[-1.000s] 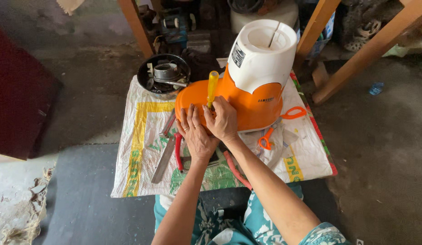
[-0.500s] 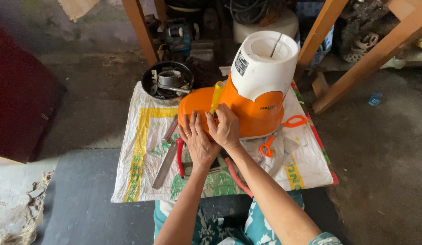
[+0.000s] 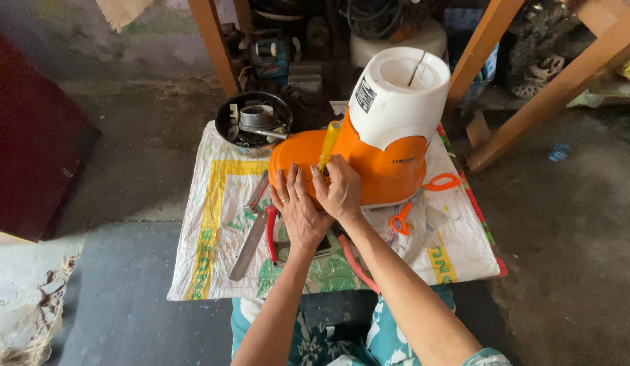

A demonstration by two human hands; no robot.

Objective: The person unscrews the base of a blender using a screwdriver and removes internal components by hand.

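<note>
An orange and white mixer base (image 3: 379,129) lies tipped on a woven sack cloth (image 3: 213,224) spread over the floor, its white motor housing pointing away from the person and its orange underside turned toward the hands. The right hand (image 3: 342,190) has its fingers clamped round a yellow-handled screwdriver (image 3: 328,144), whose long axis runs nearly upright in the head view, handle end away from the person and working end down against the orange shell; the tip itself is hidden behind the fingers, so the exact point of contact cannot be made out. The left hand (image 3: 298,210) rests flat on the orange shell just beside the right, fingers together and slightly spread at the tips, pressing on rather than gripping it. Both hands touch the base; the right is the nearer to the tool, the fastening point lying directly below its grip. Around the work: red-handled pliers (image 3: 271,234) and a flat metal file or blade (image 3: 250,240) lie on the cloth at the left, orange-handled scissors (image 3: 423,196) at the right, and a dark bowl of metal parts (image 3: 254,122) stands at the far left corner. Wooden legs (image 3: 216,47) frame the scene. A red strip under the right forearm is partly covered and cannot be identified.
</note>
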